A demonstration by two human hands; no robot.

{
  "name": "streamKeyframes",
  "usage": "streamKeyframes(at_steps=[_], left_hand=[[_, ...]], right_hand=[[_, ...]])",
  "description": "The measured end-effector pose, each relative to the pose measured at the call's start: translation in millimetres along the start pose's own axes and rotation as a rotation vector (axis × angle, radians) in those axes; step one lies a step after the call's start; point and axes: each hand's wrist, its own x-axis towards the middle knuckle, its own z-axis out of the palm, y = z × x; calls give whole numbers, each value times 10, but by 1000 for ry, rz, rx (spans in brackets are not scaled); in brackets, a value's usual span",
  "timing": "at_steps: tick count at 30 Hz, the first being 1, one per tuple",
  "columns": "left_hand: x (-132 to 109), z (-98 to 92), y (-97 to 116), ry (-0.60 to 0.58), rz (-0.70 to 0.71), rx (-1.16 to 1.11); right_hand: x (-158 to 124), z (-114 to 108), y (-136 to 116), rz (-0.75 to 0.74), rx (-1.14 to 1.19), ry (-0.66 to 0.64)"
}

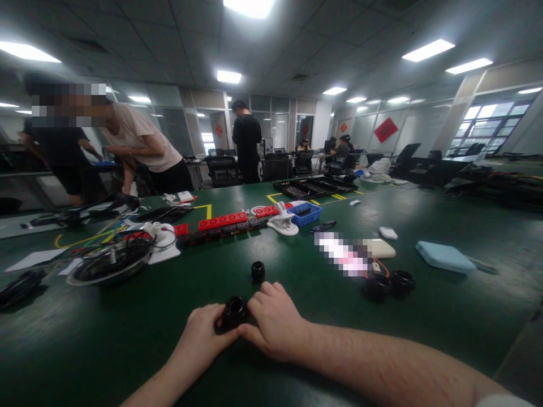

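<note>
Both of my hands meet on a small black round part low on the green table. My left hand is curled around its left side and my right hand grips its right side with bent fingers. A second small black ring-shaped part stands alone on the table just beyond my hands. Two more black round parts lie to the right, by a blurred-out object.
A round dish with cables sits at the left, red power strips and a blue tray further back, a light blue case at the right. Other people stand and sit at tables behind.
</note>
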Motion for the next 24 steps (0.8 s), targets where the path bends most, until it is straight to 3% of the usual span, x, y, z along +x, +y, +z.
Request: streamKeyframes(at_steps=[9, 24], left_hand=[[21, 27, -25, -41, 2, 8], [-67, 47, 132, -50, 55, 4]], right_hand=[[37, 20, 7, 52, 27, -3], [65, 80, -13, 70, 135, 37]])
